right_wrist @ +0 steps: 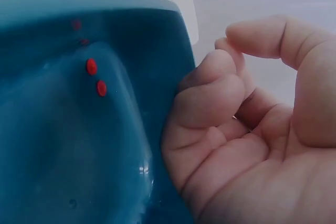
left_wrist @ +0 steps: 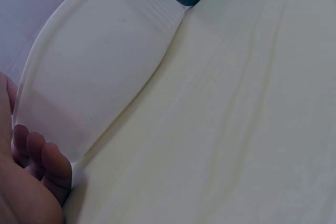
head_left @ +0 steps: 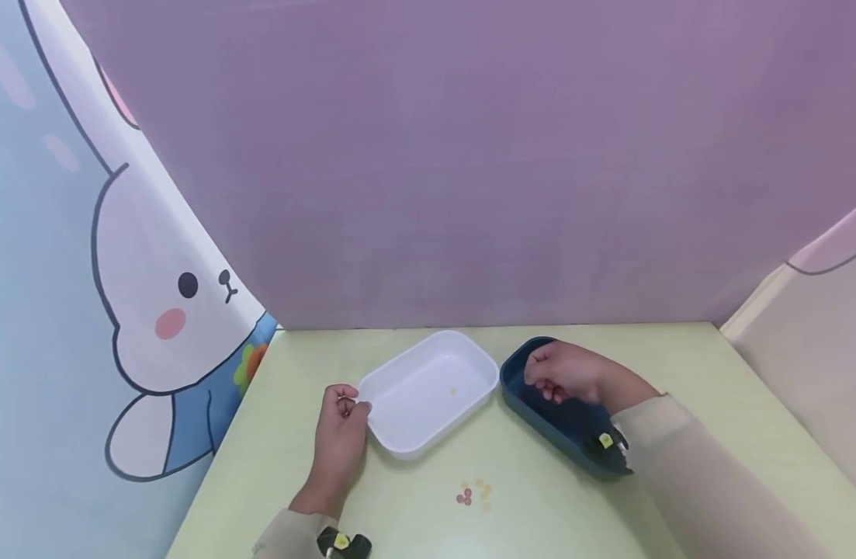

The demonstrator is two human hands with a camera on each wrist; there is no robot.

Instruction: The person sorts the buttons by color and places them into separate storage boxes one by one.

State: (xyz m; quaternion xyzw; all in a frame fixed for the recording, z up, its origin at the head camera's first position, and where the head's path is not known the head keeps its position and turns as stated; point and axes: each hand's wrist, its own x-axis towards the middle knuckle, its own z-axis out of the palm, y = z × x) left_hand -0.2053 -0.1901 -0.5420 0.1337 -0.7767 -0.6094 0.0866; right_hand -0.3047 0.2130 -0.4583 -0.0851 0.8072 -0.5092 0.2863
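Note:
My left hand (head_left: 341,435) grips the near-left rim of a shallow white plastic tray (head_left: 400,431), thumb and index finger at its edge. In the left wrist view, curled fingers (left_wrist: 55,163) lie against the tray's outer side. One small yellow piece (head_left: 453,391) sits inside it. Over the far end of a dark blue tray (head_left: 539,423) hovers my right hand (head_left: 566,370), fingers curled and thumb tip meeting the index fingertip. Nothing shows between those tips. Two small red discs (right_wrist: 92,66) lie on the blue tray's floor in the right wrist view.
Several small red discs (head_left: 464,497) and yellow discs (head_left: 485,492) lie loose on the pale yellow tabletop (head_left: 414,520) in front of the trays. The two trays nearly meet at their corners. A purple panel (head_left: 497,233) rises along the table's back edge.

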